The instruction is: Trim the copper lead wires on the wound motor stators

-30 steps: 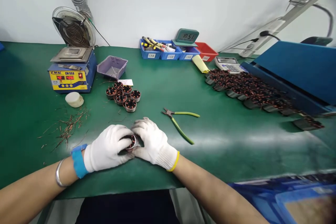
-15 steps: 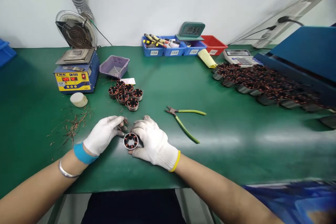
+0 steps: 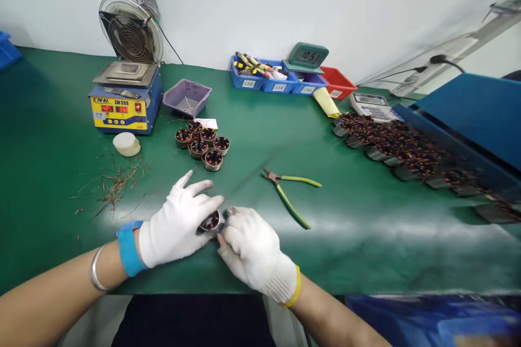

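Note:
A small motor stator (image 3: 210, 222) with copper windings lies on the green mat (image 3: 285, 260) near the front edge. My left hand (image 3: 177, 227), in a white glove with a blue cuff, rests on it. The thumb and forefinger are closed over its left side and the other fingers are spread. My right hand (image 3: 254, 249), in a white glove with a yellow cuff, is curled against the stator's right side. Its fingertips are pinched together, and what they hold is hidden.
Several finished stators (image 3: 202, 143) cluster behind the hands, with green-handled cutters (image 3: 291, 192) to the right. Copper wire scraps (image 3: 116, 184), a white puck (image 3: 126, 143), a solder pot (image 3: 122, 108) and a purple tray (image 3: 187, 96) stand left. A long row of stators (image 3: 391, 143) and a blue box (image 3: 476, 119) fill the right.
My left hand has come back from the left onto the stator and covers its side. My right hand has slid nearer the front edge and curled tighter. The view has tilted slightly.

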The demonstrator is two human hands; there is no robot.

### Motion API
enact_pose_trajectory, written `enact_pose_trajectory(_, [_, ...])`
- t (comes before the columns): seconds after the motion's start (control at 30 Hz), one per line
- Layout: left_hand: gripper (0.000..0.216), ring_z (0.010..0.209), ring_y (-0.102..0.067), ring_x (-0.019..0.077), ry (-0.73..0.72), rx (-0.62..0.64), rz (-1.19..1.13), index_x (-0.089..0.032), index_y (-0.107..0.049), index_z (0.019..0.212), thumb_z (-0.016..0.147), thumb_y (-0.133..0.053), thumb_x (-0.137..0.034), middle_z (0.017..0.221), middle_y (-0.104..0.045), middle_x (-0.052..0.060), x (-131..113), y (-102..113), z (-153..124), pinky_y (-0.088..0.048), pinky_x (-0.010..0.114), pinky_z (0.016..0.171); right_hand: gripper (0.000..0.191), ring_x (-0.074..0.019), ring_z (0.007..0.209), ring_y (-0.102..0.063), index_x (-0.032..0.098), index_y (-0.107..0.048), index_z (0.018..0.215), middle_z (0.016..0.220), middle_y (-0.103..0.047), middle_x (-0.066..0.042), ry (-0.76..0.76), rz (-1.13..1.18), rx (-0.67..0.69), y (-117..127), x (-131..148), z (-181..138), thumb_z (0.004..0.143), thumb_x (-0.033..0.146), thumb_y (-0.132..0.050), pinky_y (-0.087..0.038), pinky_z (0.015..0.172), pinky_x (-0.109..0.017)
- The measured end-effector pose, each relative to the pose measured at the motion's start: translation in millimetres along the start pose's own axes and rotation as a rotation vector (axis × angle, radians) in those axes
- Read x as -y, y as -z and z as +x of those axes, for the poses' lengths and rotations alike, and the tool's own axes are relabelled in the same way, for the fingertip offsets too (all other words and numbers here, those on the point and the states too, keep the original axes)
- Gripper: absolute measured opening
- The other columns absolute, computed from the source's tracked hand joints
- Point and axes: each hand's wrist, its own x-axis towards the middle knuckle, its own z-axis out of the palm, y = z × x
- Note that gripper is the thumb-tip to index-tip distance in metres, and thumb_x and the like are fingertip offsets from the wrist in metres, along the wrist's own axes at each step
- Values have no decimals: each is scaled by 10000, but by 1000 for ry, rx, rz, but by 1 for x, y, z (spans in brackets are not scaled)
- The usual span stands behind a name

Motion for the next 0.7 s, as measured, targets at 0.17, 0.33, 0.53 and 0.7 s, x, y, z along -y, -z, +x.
enact_pose_trajectory(0.17, [451, 1012, -647, 277, 8, -77, -39, -126, -543, 1194, 765, -591, -258, 977, -693, 113, 3, -11, -2, -337, 603, 1108, 132, -212, 687, -586, 197, -607, 717, 702, -621, -50, -156, -41, 203, 17, -1, -4, 819, 218, -527, -450, 680, -329])
enact_pose_trajectory(0.33, [723, 1060, -624, 336, 139, -76, -100, -122, -397, 1317, 703, -717, -331, 1131, -628, 173, 4, -8, -10, -497, 526, 974, 659, -230, 912, -630, 206, -430, 1403, 1386, -528, -102, -218, 84, 265, 32, -17, 18, 767, 276, -589, -488, 758, -333])
enact_pose_trajectory(0.53, [927, 987, -647, 289, 322, -14, -309, -212, -263, 1370, 626, -795, -360, 1178, -538, 128, 9, -12, -17, -562, 470, 871, 335, -214, 778, -646, 248, -590, 1216, 971, -696, -47, -126, 38, 377, 8, -18, 38, 898, 288, -495, -459, 688, -317])
enact_pose_trajectory(0.7, [967, 999, -639, 263, 309, 11, -397, -247, -248, 1347, 571, -822, -296, 1167, -492, 88, 10, -4, -17, -576, 440, 868, 234, -219, 759, -652, 250, -665, 1071, 921, -707, -35, -118, 62, 380, 11, -22, 31, 893, 325, -532, -457, 708, -330])
